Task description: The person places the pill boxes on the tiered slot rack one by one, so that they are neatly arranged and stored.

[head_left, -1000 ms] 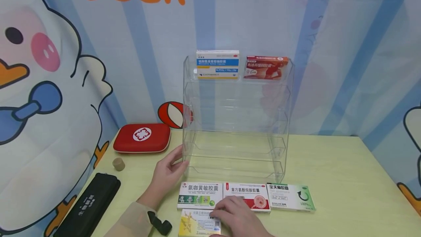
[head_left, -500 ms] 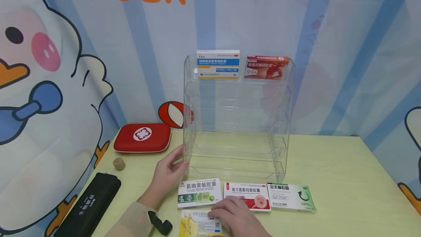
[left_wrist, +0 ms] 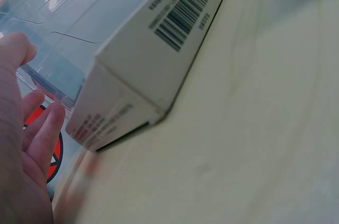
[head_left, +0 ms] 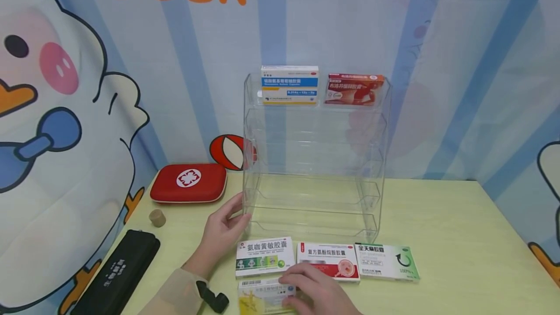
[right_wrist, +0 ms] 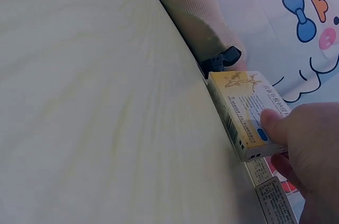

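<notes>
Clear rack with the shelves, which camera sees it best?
The head view: almost the whole clear rack shows, front-on, with the left hand at its side. The left wrist view has only part, beyond a white box; the right wrist view shows none.

The person's left arm, in a pale sleeve, reaches forward. The left hand is relaxed, with the thumb standing apart from the fingers. Nearer to the body, the right hand makes a pinch: its thumb presses from above, and a finger bends beneath.
</notes>
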The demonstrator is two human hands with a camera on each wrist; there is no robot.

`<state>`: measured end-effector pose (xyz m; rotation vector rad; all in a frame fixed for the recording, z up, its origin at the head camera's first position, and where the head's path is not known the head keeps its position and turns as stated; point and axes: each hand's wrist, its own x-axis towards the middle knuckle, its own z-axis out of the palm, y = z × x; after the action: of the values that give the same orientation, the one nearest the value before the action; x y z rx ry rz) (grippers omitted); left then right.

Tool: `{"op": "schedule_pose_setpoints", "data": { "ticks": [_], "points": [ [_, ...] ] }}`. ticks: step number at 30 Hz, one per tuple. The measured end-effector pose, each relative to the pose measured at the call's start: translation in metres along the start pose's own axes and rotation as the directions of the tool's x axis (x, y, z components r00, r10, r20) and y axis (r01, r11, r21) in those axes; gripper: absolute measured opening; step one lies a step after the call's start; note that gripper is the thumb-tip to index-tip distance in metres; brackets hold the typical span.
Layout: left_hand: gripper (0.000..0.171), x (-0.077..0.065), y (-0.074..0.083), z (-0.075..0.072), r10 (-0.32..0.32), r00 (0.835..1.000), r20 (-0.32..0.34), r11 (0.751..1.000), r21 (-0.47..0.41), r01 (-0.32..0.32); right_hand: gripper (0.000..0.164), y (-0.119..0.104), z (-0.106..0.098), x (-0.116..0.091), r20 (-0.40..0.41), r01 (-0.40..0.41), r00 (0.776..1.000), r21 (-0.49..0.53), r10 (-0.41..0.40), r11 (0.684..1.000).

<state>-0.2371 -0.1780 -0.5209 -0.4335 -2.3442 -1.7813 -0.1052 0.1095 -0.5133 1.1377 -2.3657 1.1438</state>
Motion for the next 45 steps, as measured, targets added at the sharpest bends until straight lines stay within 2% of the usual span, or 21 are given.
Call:
{"op": "schedule_pose_setpoints", "data": {
  "ticks": [6, 13, 17, 22, 25, 28, 30, 34, 37, 40, 45],
  "points": [
    [0.063, -0.001, 0.001, -0.002, -0.004, 1.000, -0.004, 1.000, -0.006, 0.004, 0.035, 0.004, 0.001, 0.002, -0.069, 0.061, 0.996, -0.041, -0.064, 0.997],
    [0.063, -0.001, 0.001, -0.001, -0.004, 1.000, 0.004, 1.000, -0.023, 0.004, 0.035, 0.009, -0.001, 0.005, -0.176, 0.115, 0.976, -0.095, -0.131, 0.989],
    [0.063, -0.002, 0.002, -0.001, 0.002, 1.000, -0.003, 1.000, -0.017, -0.002, 0.039, 0.011, -0.008, 0.010, -0.222, 0.134, 0.964, -0.065, -0.146, 0.989],
    [0.063, -0.001, 0.003, -0.001, -0.005, 1.000, -0.001, 1.000, -0.009, 0.005, 0.041, 0.012, -0.023, 0.018, -0.267, 0.104, 0.957, -0.044, -0.112, 0.994],
    [0.063, 0.000, 0.003, -0.001, -0.012, 1.000, 0.001, 1.000, -0.007, 0.012, 0.031, 0.014, -0.032, 0.024, -0.293, 0.097, 0.949, -0.082, -0.117, 0.992],
    [0.063, 0.000, 0.002, 0.000, -0.017, 1.000, 0.001, 1.000, -0.010, 0.017, 0.020, 0.018, -0.042, 0.031, -0.325, 0.104, 0.933, -0.162, -0.153, 0.981],
    [0.062, 0.000, 0.001, 0.001, -0.023, 1.000, 0.000, 1.000, -0.015, 0.023, 0.019, 0.019, -0.051, 0.036, -0.342, 0.102, 0.925, -0.202, -0.168, 0.974],
    [0.062, 0.000, -0.001, 0.003, -0.031, 0.999, 0.007, 0.999, -0.030, 0.031, 0.020, 0.021, -0.071, 0.047, -0.356, 0.077, 0.921, -0.231, -0.158, 0.970],
    [0.062, -0.001, 0.000, 0.004, -0.030, 0.999, 0.009, 0.999, -0.029, 0.031, 0.022, 0.023, -0.086, 0.059, -0.372, 0.075, 0.912, -0.262, -0.173, 0.962],
    [0.062, -0.001, 0.000, 0.003, -0.026, 1.000, -0.001, 0.999, -0.031, 0.026, 0.028, 0.026, -0.100, 0.075, -0.404, 0.083, 0.891, -0.299, -0.205, 0.951],
    [0.062, 0.000, -0.001, 0.002, -0.017, 1.000, -0.011, 1.000, -0.024, 0.017, 0.025, 0.025, -0.123, 0.105, -0.439, 0.049, 0.873, -0.356, -0.213, 0.933]
  ]
}}
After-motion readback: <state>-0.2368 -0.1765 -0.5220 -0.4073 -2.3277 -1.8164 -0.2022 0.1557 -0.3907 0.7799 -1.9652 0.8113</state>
